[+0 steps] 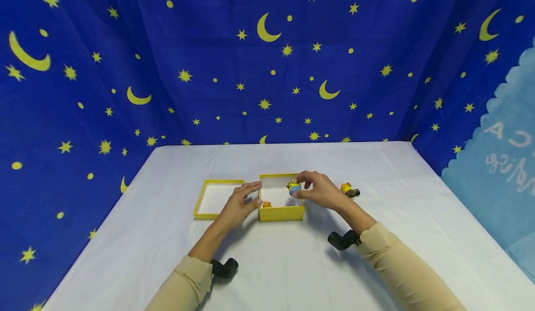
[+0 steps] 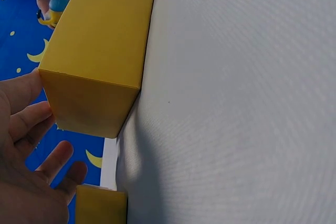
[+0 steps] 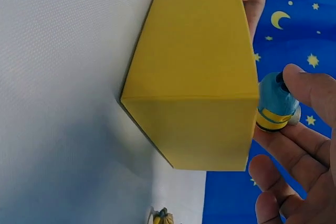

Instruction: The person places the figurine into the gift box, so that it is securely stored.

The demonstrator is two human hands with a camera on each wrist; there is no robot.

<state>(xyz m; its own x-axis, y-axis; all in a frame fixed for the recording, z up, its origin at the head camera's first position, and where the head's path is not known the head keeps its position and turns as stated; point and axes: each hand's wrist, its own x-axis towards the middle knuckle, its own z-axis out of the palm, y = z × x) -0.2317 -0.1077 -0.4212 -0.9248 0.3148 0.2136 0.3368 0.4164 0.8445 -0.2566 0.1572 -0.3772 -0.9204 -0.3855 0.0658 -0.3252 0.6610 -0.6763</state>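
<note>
My right hand (image 1: 322, 191) pinches a small yellow-and-blue Minion figure (image 1: 294, 188) between thumb and fingers, above the right side of an open yellow box (image 1: 282, 214). In the right wrist view the figure's blue body (image 3: 276, 92) shows beside the box rim, its head end hidden. My left hand (image 1: 237, 207) touches the box's left side with thumb and fingertips, its fingers mostly straight. Inside the box, at the near left corner, an orange-yellow piece (image 1: 266, 204) shows, too small to name. Another yellow figure (image 1: 349, 191) lies on the table right of my right hand.
A shallow yellow box lid (image 1: 206, 217), white inside, lies left of the box, partly behind my left hand. White cloth (image 1: 288, 264) covers the table. Blue curtains (image 1: 234, 60) with moons and stars stand at the back and sides. Black wrist mounts (image 1: 225, 268) hang under both forearms.
</note>
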